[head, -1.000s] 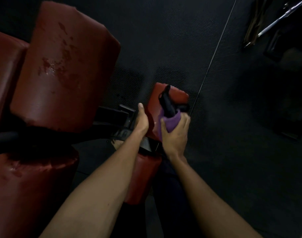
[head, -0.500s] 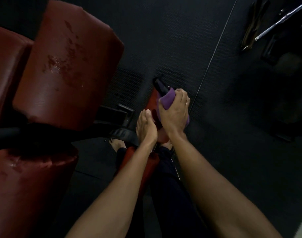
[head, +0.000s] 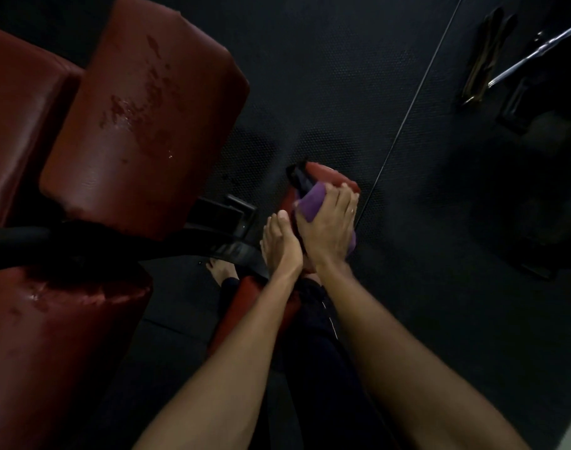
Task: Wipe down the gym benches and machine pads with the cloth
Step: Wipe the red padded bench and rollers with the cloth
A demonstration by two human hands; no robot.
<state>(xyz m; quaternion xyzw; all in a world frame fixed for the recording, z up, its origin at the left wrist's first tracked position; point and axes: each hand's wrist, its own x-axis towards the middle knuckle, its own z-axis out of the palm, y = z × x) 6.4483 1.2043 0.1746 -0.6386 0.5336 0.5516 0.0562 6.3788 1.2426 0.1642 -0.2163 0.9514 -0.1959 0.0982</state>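
The floor (head: 342, 76) is dark and bumpy, like a black rubber mat, and the room is dim. A shiny metal bar (head: 537, 48) lies far off at the top right.

On the left are three big red pads. The tall pad (head: 141, 118) has wet, shiny spots on it. The low pad (head: 50, 336) under it has a few shiny spots too. A black bar (head: 24, 241) runs between them.

Down near the floor is a small red pad (head: 333, 178). The right hand (head: 329, 228) grips the purple cloth (head: 311, 201), with its fingers curled over it, and pushes it against this small pad. The left hand (head: 279, 241) is just beside the right one. Its fingers are straight and hold nothing. It may be resting on the side of the small pad, but it is too dark to be sure.

I think the small pad is the one being wiped right now. The wet spots make me think the tall pad has had some cleaning, or still needs drying. The other big pads may still need a wipe, so a good part of the job looks left to do.
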